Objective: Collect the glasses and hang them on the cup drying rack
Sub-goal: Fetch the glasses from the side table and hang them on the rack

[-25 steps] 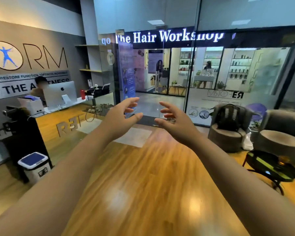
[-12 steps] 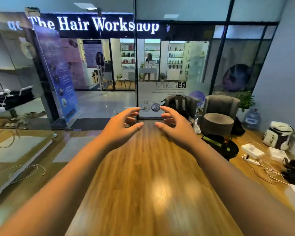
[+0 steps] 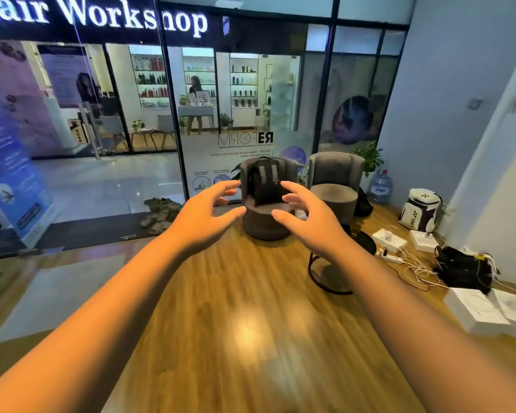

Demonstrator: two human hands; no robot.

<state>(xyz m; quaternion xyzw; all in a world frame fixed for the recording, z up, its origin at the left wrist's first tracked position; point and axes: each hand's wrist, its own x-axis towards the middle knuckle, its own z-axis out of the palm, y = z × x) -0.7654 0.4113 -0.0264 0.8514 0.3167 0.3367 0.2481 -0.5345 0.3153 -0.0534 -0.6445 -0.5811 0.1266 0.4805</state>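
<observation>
No glasses and no cup drying rack show in the head view. Both my arms stretch forward over a wooden floor. My left hand [image 3: 204, 217] is raised with fingers spread and curled, holding nothing. My right hand [image 3: 312, 220] mirrors it a short gap to the right, also empty with fingers apart. The palms face each other at chest height, in front of a grey armchair.
Two grey armchairs [image 3: 335, 177] stand ahead by a glass wall; a black backpack [image 3: 265, 183] sits on the left one. A small dark round table [image 3: 361, 242] is under my right forearm. White boxes [image 3: 477, 311], cables, a power strip and a white bag [image 3: 420, 213] lie at right.
The view has swung right, from a reception desk to the armchairs and the right wall. My hands have kept the same spread pose in front of me.
</observation>
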